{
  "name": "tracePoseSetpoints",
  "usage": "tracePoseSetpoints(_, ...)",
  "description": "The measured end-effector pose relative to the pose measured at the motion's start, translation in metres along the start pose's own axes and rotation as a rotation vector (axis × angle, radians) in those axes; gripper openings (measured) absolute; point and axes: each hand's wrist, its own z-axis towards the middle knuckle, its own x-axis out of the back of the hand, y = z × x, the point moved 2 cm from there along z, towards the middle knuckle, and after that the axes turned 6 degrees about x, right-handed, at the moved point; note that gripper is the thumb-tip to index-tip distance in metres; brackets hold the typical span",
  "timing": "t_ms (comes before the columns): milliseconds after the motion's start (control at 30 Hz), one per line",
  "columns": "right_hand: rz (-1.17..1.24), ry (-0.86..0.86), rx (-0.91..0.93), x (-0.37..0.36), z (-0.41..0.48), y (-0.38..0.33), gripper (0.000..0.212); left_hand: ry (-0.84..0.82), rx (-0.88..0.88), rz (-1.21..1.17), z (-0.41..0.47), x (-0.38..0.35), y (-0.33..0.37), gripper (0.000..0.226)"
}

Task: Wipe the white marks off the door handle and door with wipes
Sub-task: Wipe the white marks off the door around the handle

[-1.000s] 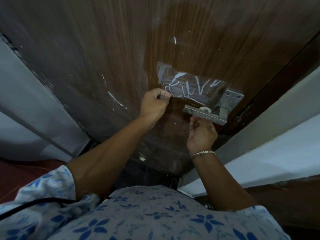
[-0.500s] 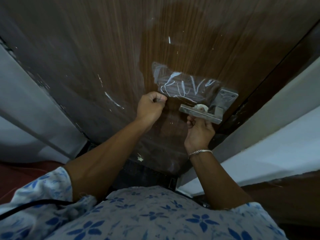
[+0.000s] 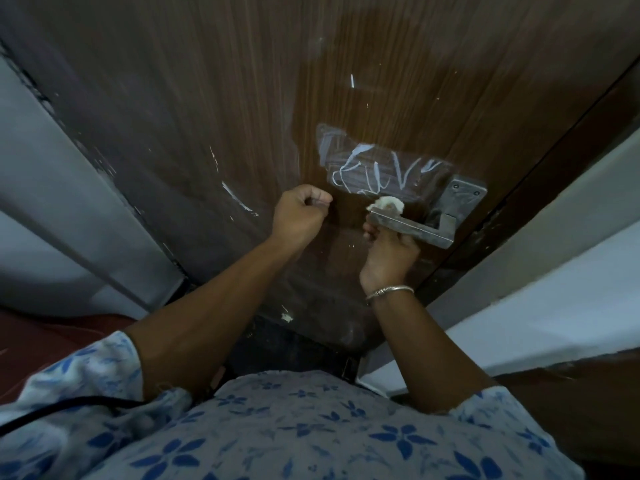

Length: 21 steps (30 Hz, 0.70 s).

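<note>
A dark brown wooden door (image 3: 242, 98) fills the view. White scribbled marks (image 3: 377, 171) cover a patch just above a metal lever handle (image 3: 415, 228) with its square plate (image 3: 462, 195). My right hand (image 3: 388, 249) is under the lever's free end and presses a crumpled white wipe (image 3: 386, 203) onto the lever's top. My left hand (image 3: 299, 211) is a closed fist resting against the door, left of the handle; nothing shows in it.
More white streaks (image 3: 239, 200) and a short tick (image 3: 352, 80) mark the door farther left and higher up. A pale wall (image 3: 52, 202) runs along the left, a white wall (image 3: 554, 289) along the right past the dark door frame (image 3: 540, 188).
The wipe has slid left along the lever, from near its middle to its free end, and my right hand followed. My left fist has stayed against the door.
</note>
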Motion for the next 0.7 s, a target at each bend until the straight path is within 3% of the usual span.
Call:
tracePoseSetpoints(167, 0.021, 0.048, 0.080, 0.020, 0.010, -0.004, 0.012, 0.000, 0.018, 0.009, 0.001, 0.007, -0.002, 0.014)
tracePoseSetpoints(367, -0.055, -0.038, 0.109, 0.003, 0.004, 0.001, 0.018, 0.013, 0.007, 0.021, 0.004, 0.007, -0.006, 0.015)
tracePoseSetpoints(567, -0.173, -0.120, 0.003, -0.033, -0.008, 0.019, 0.024, 0.046, -0.026, 0.021, 0.006, 0.008, -0.012, 0.021)
tracePoseSetpoints(700, -0.129, -0.104, 0.047, -0.027, -0.008, 0.016, 0.024, 0.052, -0.035, 0.018, 0.007, 0.016, -0.015, 0.023)
